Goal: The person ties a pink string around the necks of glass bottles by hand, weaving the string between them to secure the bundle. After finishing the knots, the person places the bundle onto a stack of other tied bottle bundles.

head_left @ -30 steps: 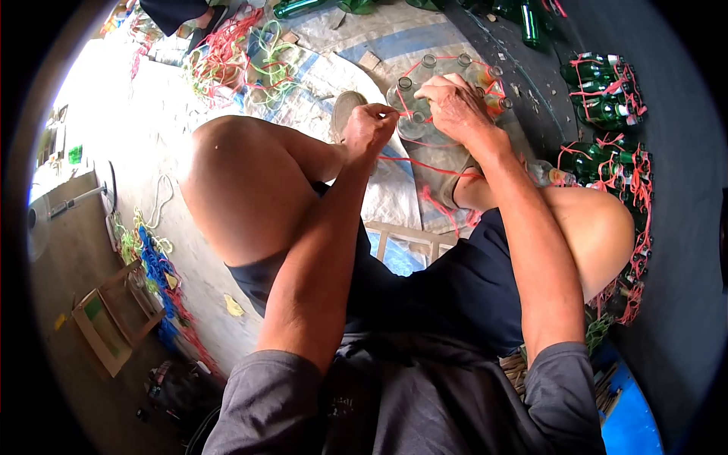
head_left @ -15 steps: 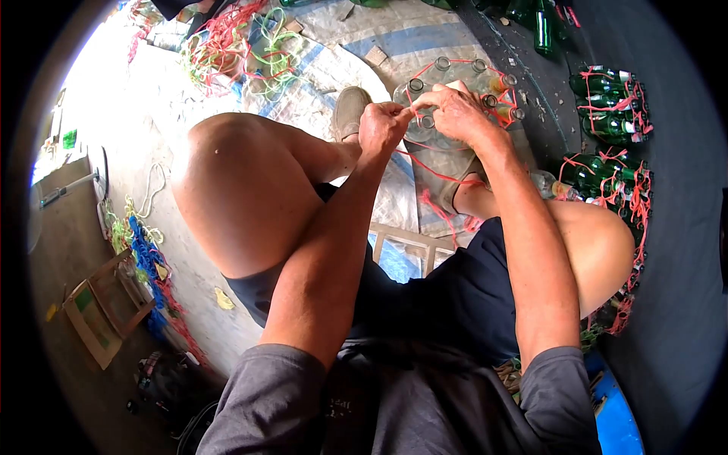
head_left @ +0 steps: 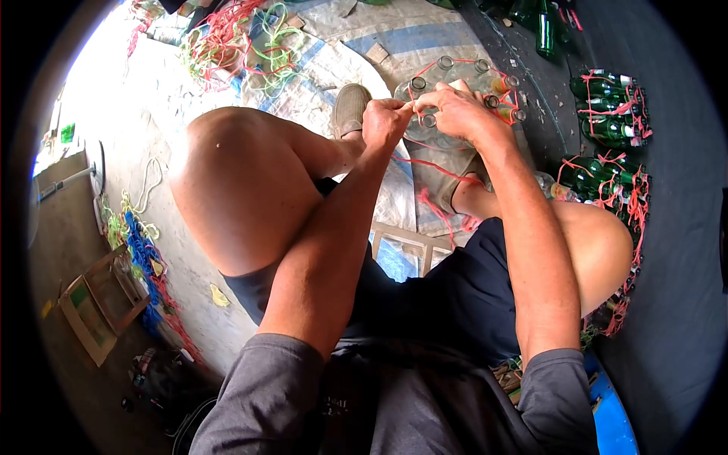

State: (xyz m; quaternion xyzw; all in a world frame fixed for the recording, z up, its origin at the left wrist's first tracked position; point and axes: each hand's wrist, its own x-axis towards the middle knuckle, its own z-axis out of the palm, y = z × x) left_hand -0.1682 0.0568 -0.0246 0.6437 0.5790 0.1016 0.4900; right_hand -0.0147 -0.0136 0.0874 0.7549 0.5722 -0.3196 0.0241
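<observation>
By bottles (head_left: 478,77), both hands (head_left: 385,123) (head_left: 462,114) apparently pinching red cord (head_left: 415,114).

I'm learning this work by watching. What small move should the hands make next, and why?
Probably draw the red string gently snug: the left hand and right hand meet at it beside the clear bottles, it runs between their necks, and a loose length trails below the hands.
</observation>
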